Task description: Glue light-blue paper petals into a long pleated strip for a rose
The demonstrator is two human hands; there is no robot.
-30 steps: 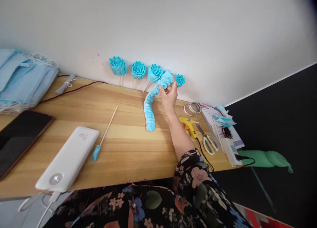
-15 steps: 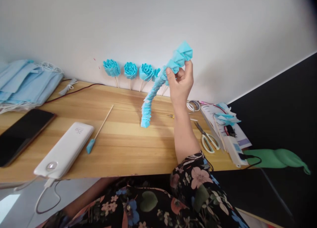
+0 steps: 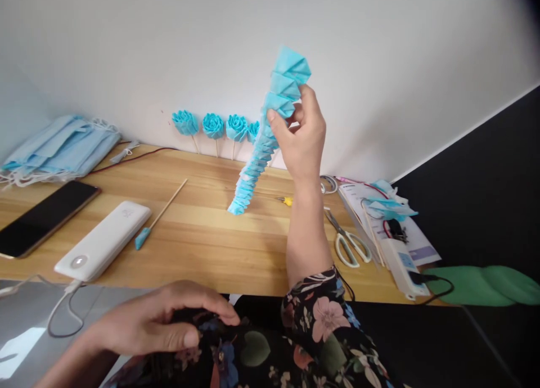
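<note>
A long strip of folded light-blue material [image 3: 255,157] hangs slanting over the table, its lower end near the wood and its wider folds at the top. My right hand [image 3: 300,132] pinches it near the upper end between thumb and fingers. Low in the view, in front of the table edge, my left hand [image 3: 164,317] holds nothing, with thumb and fingers apart. Blue flowers on sticks [image 3: 213,126] lean against the wall behind the strip. A stick with a blue tip [image 3: 143,238] lies on the table to the left.
On the wooden table [image 3: 202,242] are a phone [image 3: 48,216], a white power bank [image 3: 103,242], a pile of masks [image 3: 63,146], scissors [image 3: 350,244], a yellow-handled tool [image 3: 288,201], papers [image 3: 422,244] and a power strip [image 3: 405,270]. A green object [image 3: 485,285] lies right.
My right hand has raised the strip slightly and moved it left, showing more of its upper folds. My left hand has come up into view from below the table edge.
</note>
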